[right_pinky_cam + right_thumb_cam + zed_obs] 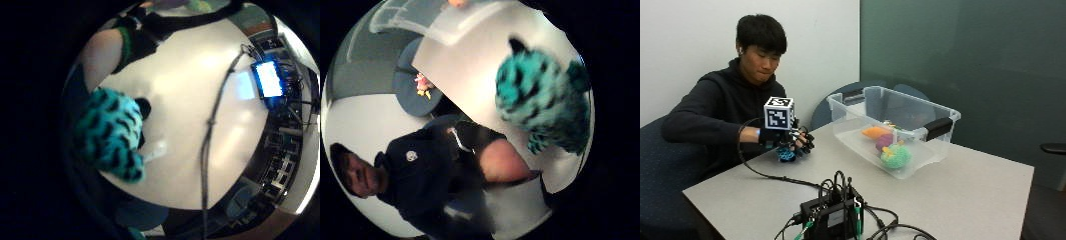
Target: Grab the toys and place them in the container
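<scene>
Teal-and-black plush toy sits under the gloved right hand, fingers curled round it (just above the white table).

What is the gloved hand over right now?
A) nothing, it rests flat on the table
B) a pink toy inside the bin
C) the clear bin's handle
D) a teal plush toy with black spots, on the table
D: the gloved right hand closes around the teal black-spotted toy on the table, apart from the clear bin.
</scene>
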Action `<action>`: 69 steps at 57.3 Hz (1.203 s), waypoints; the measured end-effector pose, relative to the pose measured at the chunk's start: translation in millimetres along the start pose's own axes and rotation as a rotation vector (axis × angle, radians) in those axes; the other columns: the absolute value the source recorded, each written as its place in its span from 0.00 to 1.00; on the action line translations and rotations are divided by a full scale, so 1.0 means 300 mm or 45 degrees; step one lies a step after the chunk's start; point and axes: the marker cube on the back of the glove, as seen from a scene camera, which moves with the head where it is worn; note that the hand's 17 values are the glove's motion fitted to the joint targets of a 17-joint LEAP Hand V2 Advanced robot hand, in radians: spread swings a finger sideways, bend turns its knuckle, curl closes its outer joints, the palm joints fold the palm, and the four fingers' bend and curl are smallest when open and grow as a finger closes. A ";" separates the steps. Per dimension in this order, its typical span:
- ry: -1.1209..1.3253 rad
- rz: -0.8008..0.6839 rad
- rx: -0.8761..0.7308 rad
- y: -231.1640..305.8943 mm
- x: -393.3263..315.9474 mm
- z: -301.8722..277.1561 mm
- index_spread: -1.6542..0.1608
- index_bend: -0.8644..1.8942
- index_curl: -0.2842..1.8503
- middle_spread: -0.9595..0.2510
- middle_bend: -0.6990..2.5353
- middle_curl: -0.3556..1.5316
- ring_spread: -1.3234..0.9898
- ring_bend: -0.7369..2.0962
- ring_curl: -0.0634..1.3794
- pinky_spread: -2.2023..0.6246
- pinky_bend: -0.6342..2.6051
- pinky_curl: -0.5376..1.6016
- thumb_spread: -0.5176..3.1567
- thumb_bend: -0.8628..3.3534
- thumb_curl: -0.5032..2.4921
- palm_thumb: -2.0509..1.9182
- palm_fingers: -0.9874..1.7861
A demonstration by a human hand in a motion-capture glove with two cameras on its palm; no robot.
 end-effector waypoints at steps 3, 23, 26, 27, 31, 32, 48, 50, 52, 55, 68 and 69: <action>0.045 -0.006 0.076 -0.002 -0.006 0.043 0.80 0.35 0.26 0.76 0.29 0.42 0.56 0.46 0.20 0.79 0.44 0.42 0.46 0.19 0.27 0.51 0.41; -0.007 -0.067 0.539 -0.132 0.005 -0.053 0.81 0.41 0.23 0.66 0.53 0.57 0.46 0.76 0.40 0.66 0.50 0.46 0.49 0.25 0.32 0.63 0.84; 0.014 -0.053 0.590 -0.162 0.002 -0.148 0.81 0.43 0.24 0.65 0.54 0.57 0.46 0.76 0.41 0.65 0.50 0.47 0.48 0.25 0.32 0.64 0.83; 0.032 -0.035 0.611 -0.175 0.005 -0.187 0.81 0.44 0.24 0.65 0.55 0.58 0.46 0.76 0.41 0.65 0.51 0.47 0.48 0.25 0.33 0.64 0.83; 0.092 -0.058 0.703 -0.237 -0.003 -0.381 0.81 0.46 0.26 0.65 0.56 0.58 0.46 0.77 0.42 0.64 0.52 0.48 0.47 0.25 0.34 0.65 0.82; 0.091 -0.126 0.726 -0.251 -0.019 -0.437 0.81 0.47 0.26 0.65 0.57 0.59 0.46 0.77 0.42 0.64 0.52 0.48 0.47 0.25 0.34 0.65 0.82; -0.170 0.099 0.907 -0.760 -0.132 -0.963 0.81 0.51 0.32 0.65 0.60 0.60 0.46 0.80 0.43 0.64 0.53 0.50 0.44 0.23 0.37 0.65 0.79; -0.132 0.153 0.918 -0.828 -0.123 -0.960 0.81 0.50 0.32 0.65 0.59 0.59 0.46 0.81 0.43 0.64 0.53 0.50 0.43 0.22 0.37 0.64 0.77; -0.072 0.128 0.894 -0.883 -0.115 -0.943 0.81 0.50 0.32 0.65 0.59 0.59 0.46 0.81 0.43 0.64 0.53 0.50 0.43 0.22 0.37 0.64 0.77; -0.008 0.142 0.790 -0.963 -0.104 -0.906 0.81 0.47 0.32 0.65 0.59 0.59 0.46 0.79 0.42 0.64 0.52 0.49 0.45 0.21 0.36 0.62 0.73; 0.248 0.039 0.392 -1.049 -0.020 -0.746 0.79 0.41 0.32 0.68 0.39 0.48 0.48 0.56 0.29 0.72 0.48 0.46 0.46 0.19 0.30 0.51 0.24; 0.242 0.066 0.397 -1.047 -0.012 -0.747 0.79 0.41 0.32 0.69 0.38 0.48 0.48 0.54 0.28 0.73 0.48 0.46 0.45 0.19 0.30 0.51 0.25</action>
